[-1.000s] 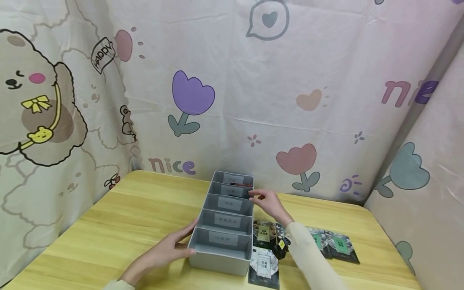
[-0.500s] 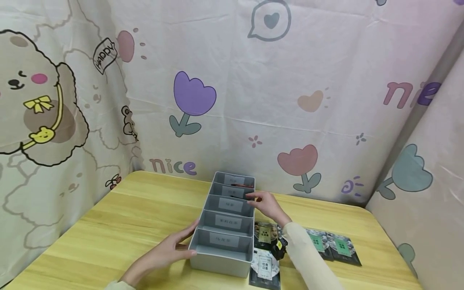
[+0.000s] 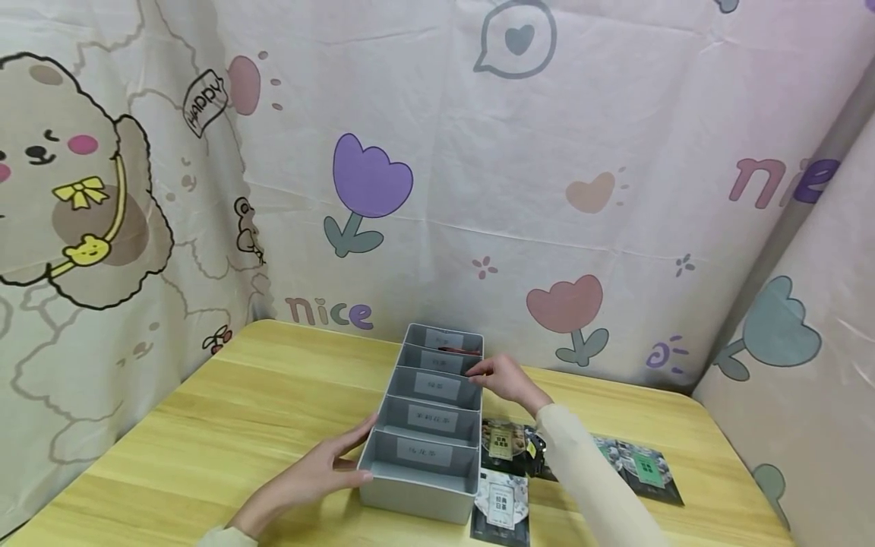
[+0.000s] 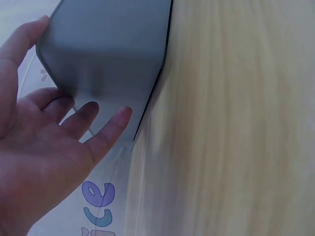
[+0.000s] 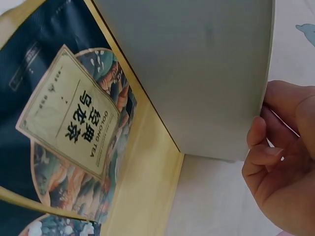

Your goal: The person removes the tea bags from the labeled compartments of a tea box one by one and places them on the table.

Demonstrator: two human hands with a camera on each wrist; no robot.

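Organizer [image 3: 427, 425] sits mid-table [image 3: 225, 410]; left hand [image 3: 311, 475] spread flat on its near-left wall, right hand [image 3: 502, 376] pinching something red at the far-right rim. One nudge could skid it onto the packets [image 3: 502, 441].

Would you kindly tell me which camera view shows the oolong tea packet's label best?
The right wrist view: the oolong tea packet fills it, its label readable. The head view shows it small beside the grey divided box; the left wrist view misses it.
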